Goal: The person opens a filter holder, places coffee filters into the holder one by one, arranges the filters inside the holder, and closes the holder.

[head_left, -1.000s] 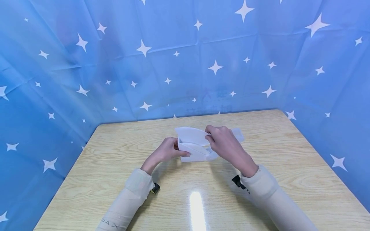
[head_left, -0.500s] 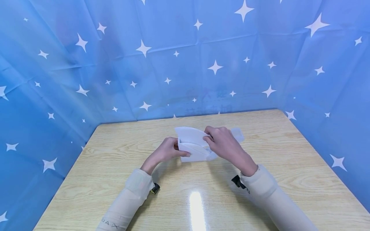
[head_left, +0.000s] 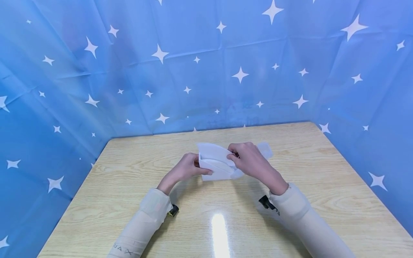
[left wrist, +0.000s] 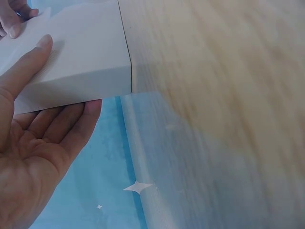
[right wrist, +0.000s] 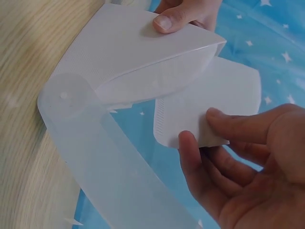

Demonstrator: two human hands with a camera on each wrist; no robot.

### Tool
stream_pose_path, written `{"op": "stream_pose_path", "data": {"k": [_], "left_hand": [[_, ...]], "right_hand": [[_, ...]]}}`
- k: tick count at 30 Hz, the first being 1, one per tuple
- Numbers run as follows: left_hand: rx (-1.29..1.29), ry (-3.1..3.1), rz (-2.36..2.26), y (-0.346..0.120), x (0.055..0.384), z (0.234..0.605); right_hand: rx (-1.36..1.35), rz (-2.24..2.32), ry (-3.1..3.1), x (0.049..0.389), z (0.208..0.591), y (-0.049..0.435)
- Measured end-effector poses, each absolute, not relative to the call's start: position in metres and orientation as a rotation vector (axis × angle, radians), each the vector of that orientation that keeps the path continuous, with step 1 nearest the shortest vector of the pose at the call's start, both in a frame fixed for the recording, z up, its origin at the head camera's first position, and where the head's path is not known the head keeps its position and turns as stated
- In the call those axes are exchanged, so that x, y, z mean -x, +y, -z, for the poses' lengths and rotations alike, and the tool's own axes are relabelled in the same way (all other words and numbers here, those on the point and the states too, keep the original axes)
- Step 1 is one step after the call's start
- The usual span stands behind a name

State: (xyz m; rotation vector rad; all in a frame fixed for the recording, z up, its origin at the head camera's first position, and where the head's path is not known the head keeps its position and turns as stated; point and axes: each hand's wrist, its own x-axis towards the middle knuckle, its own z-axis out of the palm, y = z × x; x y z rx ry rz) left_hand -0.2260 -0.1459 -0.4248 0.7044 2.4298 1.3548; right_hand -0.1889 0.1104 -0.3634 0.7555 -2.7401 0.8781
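Observation:
A white, shallow box-like case [head_left: 217,174] with a curved opening stands over the middle of the table. My left hand [head_left: 186,167] grips its left end, thumb on the front and fingers underneath in the left wrist view. Behind the opening rises a white panel [right wrist: 209,98] with a ridged strip along one edge. Thumb and fingers of my right hand [head_left: 252,159] pinch this panel near its corner. A translucent strip [right wrist: 109,152] is joined to the case at a round pivot and swings out to the right, partly hidden behind my right hand in the head view.
The light wood table [head_left: 135,154] lies under both arms, with a bright reflection [head_left: 220,233] near its front. A blue curtain with white stars [head_left: 193,79] closes off the back and sides. Small black devices [head_left: 173,210] sit at both wrists.
The white panel has shifted slightly to the right and down at its upper left corner, with my right hand still pinching it. My left hand and the case have stayed in place.

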Motion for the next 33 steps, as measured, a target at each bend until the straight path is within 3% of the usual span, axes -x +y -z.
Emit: {"op": "stream_pose_path", "data": {"k": [33], "left_hand": [[-0.719, 2.44, -1.344, -0.1458, 0.2272, 0.426]], "right_hand": [[-0.853, -0.797, -2.79, 0.194, 0.3726, 0.1089]]}}
